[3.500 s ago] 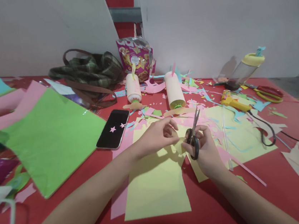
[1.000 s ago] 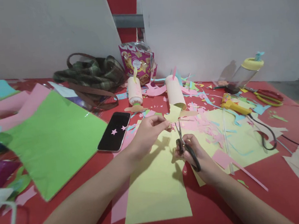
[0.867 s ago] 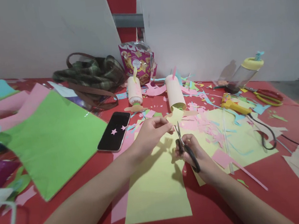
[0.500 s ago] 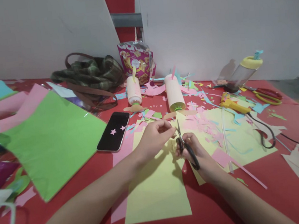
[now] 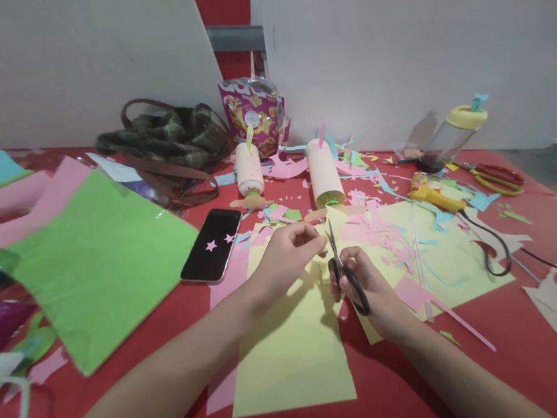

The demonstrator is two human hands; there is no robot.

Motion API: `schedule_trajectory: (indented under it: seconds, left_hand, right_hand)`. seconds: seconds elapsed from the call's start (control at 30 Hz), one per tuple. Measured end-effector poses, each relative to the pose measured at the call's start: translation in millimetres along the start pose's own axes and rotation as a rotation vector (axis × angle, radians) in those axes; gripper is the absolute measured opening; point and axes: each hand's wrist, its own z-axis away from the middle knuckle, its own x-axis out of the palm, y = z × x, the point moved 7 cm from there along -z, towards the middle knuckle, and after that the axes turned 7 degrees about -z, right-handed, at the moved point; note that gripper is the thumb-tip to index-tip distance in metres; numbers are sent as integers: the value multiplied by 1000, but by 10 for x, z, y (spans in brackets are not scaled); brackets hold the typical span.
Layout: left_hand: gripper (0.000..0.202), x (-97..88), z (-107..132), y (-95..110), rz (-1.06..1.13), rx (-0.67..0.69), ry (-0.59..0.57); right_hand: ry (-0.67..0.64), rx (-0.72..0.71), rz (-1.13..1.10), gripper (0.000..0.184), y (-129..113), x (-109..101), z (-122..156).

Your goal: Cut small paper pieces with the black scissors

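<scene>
My right hand [image 5: 362, 286] is wrapped round the black-handled scissors [image 5: 355, 291], whose blades point up and away from me. Just left of the blades, my left hand [image 5: 296, 250] is closed in a pinch, thumb against fingers. Whatever lies between those fingertips is too small to make out. Under both hands is a pale yellow paper sheet [image 5: 290, 362], partly over a pink sheet [image 5: 221, 386]. To the left, a black phone [image 5: 208, 260] carries two small pink stars [image 5: 211, 246].
Two paper-covered cylinders [image 5: 324, 170] stand beyond my hands among paper scraps. On the right are a yellow glue gun [image 5: 435, 196], its cord and red-and-yellow scissors [image 5: 496, 177]. Green paper [image 5: 99, 270] lies left. A snack bag [image 5: 255, 114] and plaid cloth bag [image 5: 174, 137] sit behind.
The scissor blades look slightly closer together and have shifted a little. My left hand keeps its pinch in nearly the same place.
</scene>
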Motion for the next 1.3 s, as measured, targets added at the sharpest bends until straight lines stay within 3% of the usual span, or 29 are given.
schedule_trajectory:
  seconds: [0.4,0.9,1.3]
  left_hand:
    - [14,-37,-5,26,-21,23,-77]
    - [9,-205,-45,122,-249,6,-307]
    - [8,-260,-38,57,-253,-31,-459]
  right_hand:
    - [-11,14,-55,24,19,6,8]
    - [-100,93,-39,30,48,85,21]
    - [-173,183,2,27,150,96,33]
